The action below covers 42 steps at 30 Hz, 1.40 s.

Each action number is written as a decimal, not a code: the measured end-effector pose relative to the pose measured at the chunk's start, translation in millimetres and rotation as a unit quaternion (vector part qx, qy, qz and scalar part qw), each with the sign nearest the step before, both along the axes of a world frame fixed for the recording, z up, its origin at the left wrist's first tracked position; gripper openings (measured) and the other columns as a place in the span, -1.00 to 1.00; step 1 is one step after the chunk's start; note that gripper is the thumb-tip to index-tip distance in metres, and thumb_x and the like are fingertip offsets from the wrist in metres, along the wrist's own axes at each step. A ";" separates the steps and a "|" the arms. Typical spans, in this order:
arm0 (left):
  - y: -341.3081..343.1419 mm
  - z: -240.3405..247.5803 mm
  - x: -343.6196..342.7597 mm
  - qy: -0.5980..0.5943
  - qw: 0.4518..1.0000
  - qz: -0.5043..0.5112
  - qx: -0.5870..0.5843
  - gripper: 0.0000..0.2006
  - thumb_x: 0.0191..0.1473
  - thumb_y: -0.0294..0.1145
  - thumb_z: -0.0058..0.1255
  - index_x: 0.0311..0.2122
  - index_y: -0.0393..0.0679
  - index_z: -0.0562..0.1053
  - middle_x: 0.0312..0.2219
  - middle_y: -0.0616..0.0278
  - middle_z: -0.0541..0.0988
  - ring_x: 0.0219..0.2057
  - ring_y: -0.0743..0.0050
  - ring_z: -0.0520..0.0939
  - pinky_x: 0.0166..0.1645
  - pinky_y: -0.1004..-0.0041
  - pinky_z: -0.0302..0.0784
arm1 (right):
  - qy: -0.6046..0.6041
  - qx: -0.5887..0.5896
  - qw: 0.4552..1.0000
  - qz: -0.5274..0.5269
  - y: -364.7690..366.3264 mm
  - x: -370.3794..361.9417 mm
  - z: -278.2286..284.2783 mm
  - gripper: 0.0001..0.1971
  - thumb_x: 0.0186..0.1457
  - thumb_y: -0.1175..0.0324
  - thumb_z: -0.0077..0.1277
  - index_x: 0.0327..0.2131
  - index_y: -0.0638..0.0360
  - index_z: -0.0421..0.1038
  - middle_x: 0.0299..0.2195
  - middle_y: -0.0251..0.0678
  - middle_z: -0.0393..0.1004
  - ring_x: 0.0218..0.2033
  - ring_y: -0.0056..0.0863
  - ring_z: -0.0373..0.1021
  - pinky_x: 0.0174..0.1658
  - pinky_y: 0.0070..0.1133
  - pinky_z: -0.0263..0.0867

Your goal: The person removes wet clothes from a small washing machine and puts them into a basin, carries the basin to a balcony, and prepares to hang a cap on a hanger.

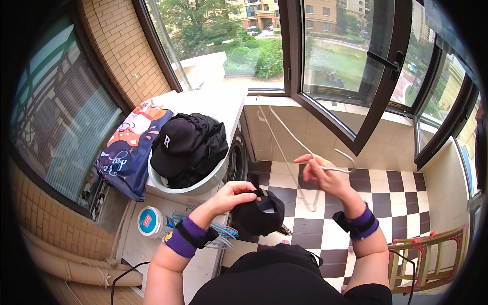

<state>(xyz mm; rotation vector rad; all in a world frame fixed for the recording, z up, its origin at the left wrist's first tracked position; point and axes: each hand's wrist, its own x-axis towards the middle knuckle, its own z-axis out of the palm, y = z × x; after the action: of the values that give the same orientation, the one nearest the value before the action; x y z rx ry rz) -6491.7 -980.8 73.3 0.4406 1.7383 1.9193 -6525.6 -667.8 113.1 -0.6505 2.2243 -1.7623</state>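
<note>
A black baseball cap (256, 216) hangs from my left hand (231, 197). The fingers pinch its rim near the back strap, and the inside of the cap partly shows. My right hand (325, 178) grips a white clothes hanger (287, 129) close to its hook. The hook curves out to the right of the hand, while the long frame slants away toward the window wall. Cap and hanger are apart. To the left, a pale basin (203, 186) contains another black cap (175, 145) with a white letter on it, lying on black clothing (212, 140).
The basin stands on a white counter (229, 99) above a front-loading washing machine (238, 160). A printed dark-blue bag (122, 157) lies beside it. Nearer are a white bucket (150, 222) and several blue hangers (223, 231). An opened window sash (363, 127) juts inward; a stepladder (432, 254) stands right.
</note>
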 end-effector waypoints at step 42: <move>-10.1 -11.6 -23.8 -0.044 0.971 -0.228 -0.063 -0.86 -0.16 -0.37 -0.19 -0.61 -0.21 0.27 -0.52 0.30 0.32 -0.39 0.44 0.34 -0.21 0.49 0.26 | 0.261 -0.029 0.964 0.047 27.3 -5.0 -19.9 -0.66 0.09 0.36 0.04 -0.74 0.22 0.45 -0.74 -0.37 0.33 -0.64 -0.54 0.27 -0.59 -0.57 0.17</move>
<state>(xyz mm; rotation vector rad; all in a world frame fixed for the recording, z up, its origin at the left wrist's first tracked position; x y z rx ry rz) -6515.6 -990.9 61.6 0.6355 1.5292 1.4720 -6530.6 -640.5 93.2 -1.3449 2.4056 -1.7638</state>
